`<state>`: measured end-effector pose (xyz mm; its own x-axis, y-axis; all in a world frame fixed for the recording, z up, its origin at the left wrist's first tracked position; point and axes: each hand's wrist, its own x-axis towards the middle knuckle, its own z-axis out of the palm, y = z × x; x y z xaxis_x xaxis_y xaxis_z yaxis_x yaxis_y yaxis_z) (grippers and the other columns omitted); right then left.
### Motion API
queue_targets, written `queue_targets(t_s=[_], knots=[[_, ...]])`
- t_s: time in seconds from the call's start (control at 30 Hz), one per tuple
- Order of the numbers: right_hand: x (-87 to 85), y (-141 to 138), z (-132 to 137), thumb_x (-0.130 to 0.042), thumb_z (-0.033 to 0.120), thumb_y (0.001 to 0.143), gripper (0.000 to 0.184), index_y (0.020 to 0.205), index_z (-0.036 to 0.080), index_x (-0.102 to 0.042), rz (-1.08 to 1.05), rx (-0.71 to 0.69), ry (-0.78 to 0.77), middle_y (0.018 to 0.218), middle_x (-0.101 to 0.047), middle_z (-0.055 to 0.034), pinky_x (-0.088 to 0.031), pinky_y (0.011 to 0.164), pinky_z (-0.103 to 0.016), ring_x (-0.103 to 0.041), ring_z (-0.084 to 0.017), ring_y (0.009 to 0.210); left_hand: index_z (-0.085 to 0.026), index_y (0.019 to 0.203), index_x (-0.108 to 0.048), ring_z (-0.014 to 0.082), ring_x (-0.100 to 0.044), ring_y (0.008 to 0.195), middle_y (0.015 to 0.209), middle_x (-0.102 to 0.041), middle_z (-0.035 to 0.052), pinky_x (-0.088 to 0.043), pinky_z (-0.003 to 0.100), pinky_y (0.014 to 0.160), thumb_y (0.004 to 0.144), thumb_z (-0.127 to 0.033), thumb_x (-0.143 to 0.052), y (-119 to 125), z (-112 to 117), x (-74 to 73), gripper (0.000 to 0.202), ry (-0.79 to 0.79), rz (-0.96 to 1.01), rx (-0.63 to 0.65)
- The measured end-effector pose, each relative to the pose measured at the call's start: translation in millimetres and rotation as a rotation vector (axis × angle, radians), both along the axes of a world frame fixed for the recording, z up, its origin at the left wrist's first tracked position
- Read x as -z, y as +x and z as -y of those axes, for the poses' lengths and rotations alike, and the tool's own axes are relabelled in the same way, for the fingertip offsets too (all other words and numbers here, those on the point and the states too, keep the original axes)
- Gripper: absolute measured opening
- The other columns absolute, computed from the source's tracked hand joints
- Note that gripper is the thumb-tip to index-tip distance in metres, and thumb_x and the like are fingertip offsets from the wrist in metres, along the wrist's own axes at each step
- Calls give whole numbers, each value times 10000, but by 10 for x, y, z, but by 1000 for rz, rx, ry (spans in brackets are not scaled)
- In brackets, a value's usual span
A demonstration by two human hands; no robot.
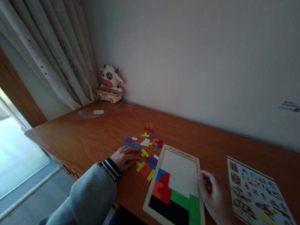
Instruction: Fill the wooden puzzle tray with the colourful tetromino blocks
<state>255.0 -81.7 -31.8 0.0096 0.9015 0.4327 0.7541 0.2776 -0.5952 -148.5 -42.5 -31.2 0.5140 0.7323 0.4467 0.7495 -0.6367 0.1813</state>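
My left hand [125, 158] lies low over the loose pieces left of the board, its fingers stretched out and apart. A reddish piece [137, 154] shows by its fingertips, and a blue piece [136, 146] lies just beyond. At the right rim of a wooden puzzle board [151, 204], my right hand [214, 198] has its fingers curled together. Whatever is between them, if anything, is hidden. In the board's near part sit a black area [171, 212], a green area [194, 215], red pieces [165, 189], an orange piece [157, 189] and a blue piece [161, 174]. The far part shows pale base.
Several loose coloured pieces, among them a yellow one [144, 153], lie left of the board. A printed pattern sheet [262, 203] lies on the right. A cow toy [110, 84] stands at the back left by the curtain [51, 39], near clear plastic [88, 114].
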Motion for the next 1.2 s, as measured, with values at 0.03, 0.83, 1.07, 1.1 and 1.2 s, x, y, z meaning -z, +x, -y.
queue_targets(t_s=[0.03,0.83,1.07,1.1,1.2], knots=[[-4,-3,-2,-473,499,944,318,1053,239,-620,-2,5,-6,880,-701,-51,-547,686,-349,-672,-212,738,-291,1132,-735,241,-638,1079,1256,-660,76,-528,421,957,982,-404,-520,1,8,-18,286,-1,-12,-36],[-410,-417,49,-539,609,898,461,1093,208,-657,-396,-155,-321,1022,-738,-102,-571,845,-368,-712,-239,950,-208,1176,-632,212,-676,1090,1211,-661,108,-593,344,945,844,-262,-724,677,10,-550,348,76,435,216],[-519,-809,-141,-659,572,853,416,1059,211,-658,-644,-345,-331,1092,-736,-105,-571,866,-358,-708,-241,1000,-199,1171,-621,192,-674,1072,1204,-671,113,-579,319,938,914,-225,-640,1374,-143,-646,259,257,379,506],[-506,-781,-173,-660,576,849,414,1032,205,-666,-638,-330,-303,1077,-739,-109,-571,858,-355,-706,-248,1004,-196,1187,-611,194,-665,1096,1206,-669,116,-572,320,951,921,-220,-633,1410,-178,-632,267,275,371,528],[-467,-598,-218,-630,577,861,416,1020,196,-688,-540,-262,-295,964,-755,-98,-579,797,-347,-723,-240,898,-186,1223,-588,205,-639,1142,1240,-652,131,-557,332,973,930,-262,-634,1420,-281,-552,307,284,345,544]])
